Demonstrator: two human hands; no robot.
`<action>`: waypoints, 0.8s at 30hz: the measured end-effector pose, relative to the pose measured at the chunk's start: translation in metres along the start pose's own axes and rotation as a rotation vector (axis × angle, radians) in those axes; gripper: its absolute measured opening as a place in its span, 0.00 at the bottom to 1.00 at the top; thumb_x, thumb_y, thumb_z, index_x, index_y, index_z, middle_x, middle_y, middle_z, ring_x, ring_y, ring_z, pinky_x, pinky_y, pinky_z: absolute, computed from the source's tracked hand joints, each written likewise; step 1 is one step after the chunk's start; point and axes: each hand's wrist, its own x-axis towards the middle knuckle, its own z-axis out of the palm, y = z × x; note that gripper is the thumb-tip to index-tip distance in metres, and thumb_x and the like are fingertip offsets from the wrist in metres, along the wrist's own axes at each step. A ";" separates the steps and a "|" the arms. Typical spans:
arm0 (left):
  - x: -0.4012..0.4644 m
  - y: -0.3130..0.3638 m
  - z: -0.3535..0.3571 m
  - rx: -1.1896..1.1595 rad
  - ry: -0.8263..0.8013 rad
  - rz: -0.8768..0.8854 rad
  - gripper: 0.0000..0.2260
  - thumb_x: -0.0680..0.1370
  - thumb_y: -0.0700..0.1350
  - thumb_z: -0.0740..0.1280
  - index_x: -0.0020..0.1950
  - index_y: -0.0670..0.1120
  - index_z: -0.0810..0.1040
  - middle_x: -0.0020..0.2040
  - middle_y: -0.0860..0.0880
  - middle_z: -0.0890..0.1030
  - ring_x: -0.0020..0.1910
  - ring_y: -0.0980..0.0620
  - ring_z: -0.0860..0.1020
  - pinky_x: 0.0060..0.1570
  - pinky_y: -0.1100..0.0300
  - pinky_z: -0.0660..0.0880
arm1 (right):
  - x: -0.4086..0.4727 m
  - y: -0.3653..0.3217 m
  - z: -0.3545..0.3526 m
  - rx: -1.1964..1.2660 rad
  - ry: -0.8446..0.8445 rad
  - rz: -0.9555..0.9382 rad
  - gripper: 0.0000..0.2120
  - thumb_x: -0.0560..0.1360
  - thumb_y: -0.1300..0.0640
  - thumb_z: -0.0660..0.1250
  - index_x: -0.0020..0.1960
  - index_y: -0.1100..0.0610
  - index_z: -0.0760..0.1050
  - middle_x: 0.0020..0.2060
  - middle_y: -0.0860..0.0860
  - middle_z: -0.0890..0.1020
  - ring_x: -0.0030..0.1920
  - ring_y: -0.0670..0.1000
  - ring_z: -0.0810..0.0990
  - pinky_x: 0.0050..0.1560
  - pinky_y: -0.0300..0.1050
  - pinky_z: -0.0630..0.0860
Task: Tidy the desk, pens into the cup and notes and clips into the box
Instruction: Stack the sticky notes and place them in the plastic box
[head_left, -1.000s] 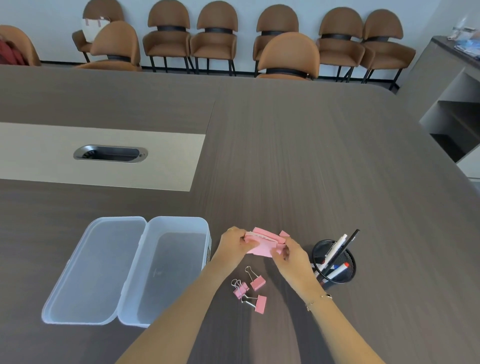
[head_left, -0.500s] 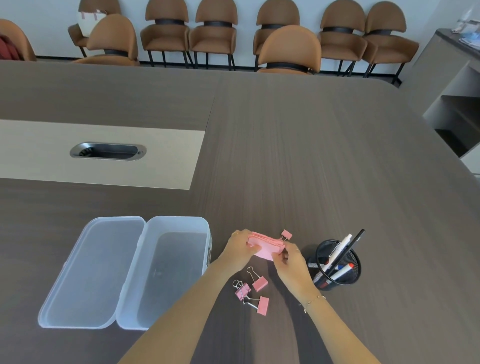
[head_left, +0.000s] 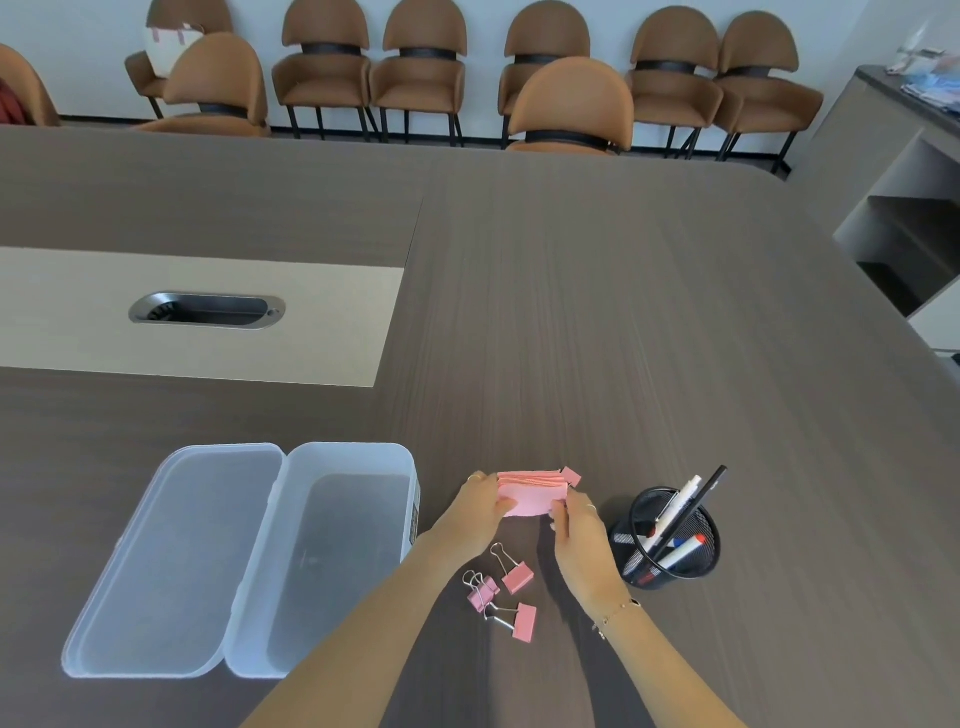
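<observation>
Pens (head_left: 675, 525) stand in my black cup (head_left: 670, 564). My box (head_left: 343, 561) holds nothing. My left hand (head_left: 480, 512) and right hand (head_left: 576, 530) pinch the pink notes (head_left: 530, 496).

Dark grey-brown wood-grain counter (head_left: 623, 312), large, rounded far-right corner. Inset pale beige panel (head_left: 78, 322) at left with an oval metal cable port (head_left: 207, 310) set in it. Near left: clear rectangular plastic box (head_left: 332, 561), open and with nothing in it, its hinged clear lid (head_left: 171, 561) lying flat on the counter to its left. Just right of the box: three pink binder clips with metal handles (head_left: 501, 592), close together, two possibly touching. Right of those: black wire-mesh pen cup (head_left: 670, 540), upright, holding several pens and markers. One more small pink clip (head_left: 571, 476) farther back, beside the pink notes; can't tell if it rests on the counter.
</observation>
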 end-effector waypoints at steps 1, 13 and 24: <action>0.000 -0.001 0.000 -0.005 0.008 0.002 0.17 0.82 0.46 0.58 0.69 0.41 0.69 0.68 0.43 0.73 0.67 0.47 0.74 0.66 0.59 0.70 | 0.001 0.000 -0.001 -0.005 0.008 -0.007 0.14 0.82 0.58 0.55 0.64 0.61 0.71 0.54 0.55 0.79 0.55 0.54 0.79 0.53 0.40 0.74; -0.020 0.009 -0.093 -0.303 0.305 -0.048 0.10 0.75 0.46 0.69 0.52 0.42 0.81 0.43 0.51 0.78 0.43 0.53 0.74 0.34 0.71 0.65 | 0.002 -0.080 -0.010 0.320 0.050 -0.005 0.12 0.81 0.58 0.58 0.55 0.63 0.77 0.44 0.50 0.78 0.44 0.49 0.76 0.44 0.36 0.73; -0.075 -0.061 -0.157 -0.242 0.478 -0.243 0.06 0.75 0.43 0.67 0.44 0.42 0.82 0.39 0.48 0.78 0.40 0.49 0.73 0.40 0.61 0.67 | -0.035 -0.176 0.049 0.581 -0.116 0.079 0.11 0.74 0.67 0.63 0.54 0.57 0.73 0.40 0.57 0.81 0.39 0.52 0.79 0.44 0.52 0.83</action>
